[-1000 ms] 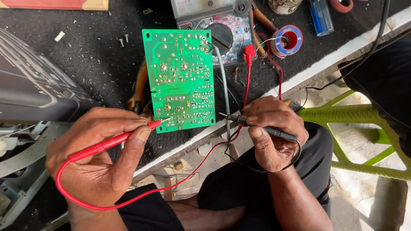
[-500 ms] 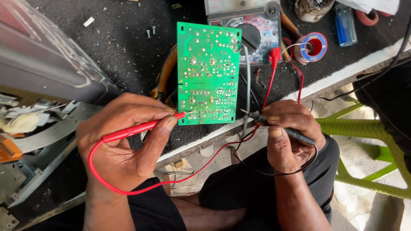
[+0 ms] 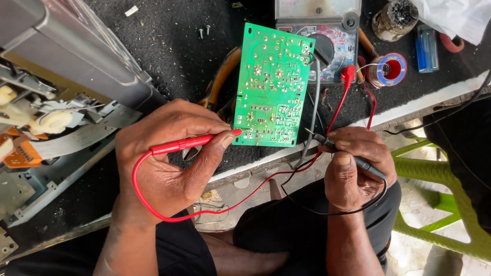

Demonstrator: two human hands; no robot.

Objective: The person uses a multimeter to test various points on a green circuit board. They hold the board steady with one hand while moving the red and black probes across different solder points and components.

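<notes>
A green circuit board lies solder side up on the dark bench mat. My left hand pinches a red test probe whose tip touches the board's lower left edge. A black test probe is gripped in my right hand, its tip just off the board's lower right corner. Red and black leads loop down over my lap. Both leads run to an analogue multimeter lying behind the board.
A grey opened appliance chassis with ribbon cable fills the left. Orange-handled pliers lie beside the board. A solder spool, a blue lighter and small screws sit at the back. A green plastic chair stands right of my knee.
The view has shifted so the board, hands and meter sit further right and lower in the frame. Both probes have stayed at the board's lower edge.
</notes>
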